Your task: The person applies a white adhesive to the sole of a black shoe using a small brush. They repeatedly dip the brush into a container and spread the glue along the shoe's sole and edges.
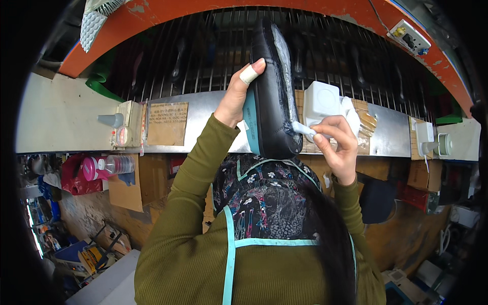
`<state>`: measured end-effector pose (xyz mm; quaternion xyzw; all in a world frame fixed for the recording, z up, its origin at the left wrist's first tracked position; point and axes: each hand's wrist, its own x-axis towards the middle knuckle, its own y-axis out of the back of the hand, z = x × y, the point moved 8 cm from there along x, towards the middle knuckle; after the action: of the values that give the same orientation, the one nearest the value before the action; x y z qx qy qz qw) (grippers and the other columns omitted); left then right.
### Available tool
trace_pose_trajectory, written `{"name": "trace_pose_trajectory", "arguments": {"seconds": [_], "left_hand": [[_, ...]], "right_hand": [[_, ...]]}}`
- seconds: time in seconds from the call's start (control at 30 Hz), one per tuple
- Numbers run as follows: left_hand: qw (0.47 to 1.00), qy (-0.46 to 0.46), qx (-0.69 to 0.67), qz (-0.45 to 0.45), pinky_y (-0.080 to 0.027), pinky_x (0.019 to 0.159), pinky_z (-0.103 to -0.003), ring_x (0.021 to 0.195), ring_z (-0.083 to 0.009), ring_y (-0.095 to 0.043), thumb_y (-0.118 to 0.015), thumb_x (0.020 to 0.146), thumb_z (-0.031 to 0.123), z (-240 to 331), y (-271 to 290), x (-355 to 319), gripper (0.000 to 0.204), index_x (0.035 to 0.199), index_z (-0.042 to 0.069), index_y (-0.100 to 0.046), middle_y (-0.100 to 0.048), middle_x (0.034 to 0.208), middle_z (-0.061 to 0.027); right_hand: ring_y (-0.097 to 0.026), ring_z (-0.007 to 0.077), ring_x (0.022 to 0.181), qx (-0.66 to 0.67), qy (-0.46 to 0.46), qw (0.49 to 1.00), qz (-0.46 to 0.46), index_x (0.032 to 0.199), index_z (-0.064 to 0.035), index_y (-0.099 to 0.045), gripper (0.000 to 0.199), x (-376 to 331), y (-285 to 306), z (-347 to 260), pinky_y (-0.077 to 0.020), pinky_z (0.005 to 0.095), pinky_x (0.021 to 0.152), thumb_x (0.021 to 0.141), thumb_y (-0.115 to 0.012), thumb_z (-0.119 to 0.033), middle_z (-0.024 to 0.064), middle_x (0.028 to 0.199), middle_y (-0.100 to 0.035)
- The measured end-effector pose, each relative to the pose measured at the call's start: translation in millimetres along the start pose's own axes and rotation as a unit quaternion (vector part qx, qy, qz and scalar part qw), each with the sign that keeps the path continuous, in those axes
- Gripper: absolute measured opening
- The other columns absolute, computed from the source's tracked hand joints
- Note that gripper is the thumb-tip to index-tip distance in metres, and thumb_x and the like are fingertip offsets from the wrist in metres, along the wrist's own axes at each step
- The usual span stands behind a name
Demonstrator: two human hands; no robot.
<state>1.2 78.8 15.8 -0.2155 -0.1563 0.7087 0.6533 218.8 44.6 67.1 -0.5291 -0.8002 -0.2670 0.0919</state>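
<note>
A black shoe upper [268,104] stands lengthwise before me, stretched on a teal last [251,127]. Along its right-hand side runs a wet-looking greyish-white band. My left hand [236,96], its thumb wrapped in pale tape, is closed on the left side of the shoe; most of its fingers are hidden behind it. Between thumb and fingers of my right hand [338,145] is a small brush with a pale handle [303,129]. The brush's tip touches the band near the shoe's lower, rounded end.
White container [322,99] on cardboard [363,122], just right of the shoe. Behind, metal rods [218,51] carry dark shoes under an orange frame [168,7]. Left on the metal ledge are a cardboard piece [166,124] and a pot [123,136]; another pot [445,144] stands far right.
</note>
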Motion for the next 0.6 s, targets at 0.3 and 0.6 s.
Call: {"name": "trace_pose_trajectory", "arguments": {"seconds": [0.3,0.6], "left_hand": [[0.999,0.028,-0.044,-0.01,-0.056,0.071,-0.025,0.076,-0.0117,-0.067,-0.064,0.087,0.043,-3.6,-2.6,11.2,0.041,0.104,0.005,-0.065,-0.068,0.092,-0.0057],[0.988,0.106,-0.104,-0.047,-0.058,0.075,-0.028,0.083,-0.0148,-0.069,-0.066,0.085,0.045,-20.8,-8.8,20.2,0.048,0.108,0.002,-0.065,-0.07,0.096,-0.0102]], "right_hand": [[-0.054,0.0081,0.067,-0.038,0.032,0.999,-0.006,0.094,-0.0013,-0.073,0.015,-1.5,6.2,-7.8,-0.0439,0.0212,0.056,0.08,-0.072,-0.003,0.0057,0.088,-0.058],[-0.056,0.0088,0.066,-0.077,0.072,0.994,-0.023,0.095,-0.0025,-0.073,0.016,11.2,9.8,-17.6,-0.0445,0.0215,0.056,0.078,-0.073,-0.002,0.0059,0.09,-0.058]]}}
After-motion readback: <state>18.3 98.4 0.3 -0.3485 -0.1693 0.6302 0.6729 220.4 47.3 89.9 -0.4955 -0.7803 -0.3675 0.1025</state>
